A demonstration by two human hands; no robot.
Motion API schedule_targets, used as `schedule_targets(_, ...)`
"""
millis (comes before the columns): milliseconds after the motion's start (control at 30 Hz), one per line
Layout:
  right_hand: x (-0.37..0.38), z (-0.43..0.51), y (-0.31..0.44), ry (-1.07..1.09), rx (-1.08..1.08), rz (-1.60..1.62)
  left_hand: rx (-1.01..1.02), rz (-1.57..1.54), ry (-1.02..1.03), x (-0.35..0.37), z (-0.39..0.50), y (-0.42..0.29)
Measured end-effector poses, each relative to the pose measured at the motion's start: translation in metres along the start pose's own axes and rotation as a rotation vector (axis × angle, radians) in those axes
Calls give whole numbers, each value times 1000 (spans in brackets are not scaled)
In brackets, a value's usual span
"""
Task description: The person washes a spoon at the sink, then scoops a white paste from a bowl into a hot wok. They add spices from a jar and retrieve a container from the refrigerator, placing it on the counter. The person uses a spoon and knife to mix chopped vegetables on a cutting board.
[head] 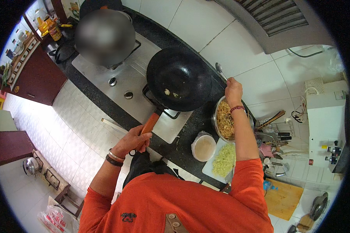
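My left hand [137, 139] is closed around the orange-brown handle [150, 123] of a black wok [179, 78], which sits over the stove's right burner. A few small pale bits of food lie inside the wok. With my right hand [234, 91] I hold a metal spoon [218, 68], its bowl pointing up towards the tiled wall. Below that hand stands a metal bowl [215, 121] of browned, crumbly food [225, 119], partly hidden by my forearm. Nearer me are a white tub [203, 148] with pale contents and a white cutting board [207, 169] bearing chopped light green vegetable [223, 160].
A large round pot, blurred in the picture, sits on the left burner of the steel stove [96, 78]. Sauce bottles [54, 29] stand at the far left. A range hood [259, 23] hangs above. Utensils [280, 135] and a wooden board [283, 198] are at the right.
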State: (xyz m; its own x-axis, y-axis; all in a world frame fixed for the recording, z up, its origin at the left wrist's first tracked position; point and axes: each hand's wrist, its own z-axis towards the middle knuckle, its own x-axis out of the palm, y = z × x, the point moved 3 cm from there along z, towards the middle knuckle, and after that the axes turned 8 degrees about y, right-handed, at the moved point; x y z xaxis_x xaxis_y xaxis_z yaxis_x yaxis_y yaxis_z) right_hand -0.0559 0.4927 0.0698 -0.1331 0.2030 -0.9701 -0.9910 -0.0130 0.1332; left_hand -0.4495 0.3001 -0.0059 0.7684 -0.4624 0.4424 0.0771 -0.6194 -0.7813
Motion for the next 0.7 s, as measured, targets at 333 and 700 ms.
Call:
schedule_targets(333, 57, -2, 73, 314, -166, -238, -5, -36, 20, 0, -2, 0)
schedule_targets(700, -29, -104, -36, 206, 122, 591, 168, -71, -17, -8, -19, 30)
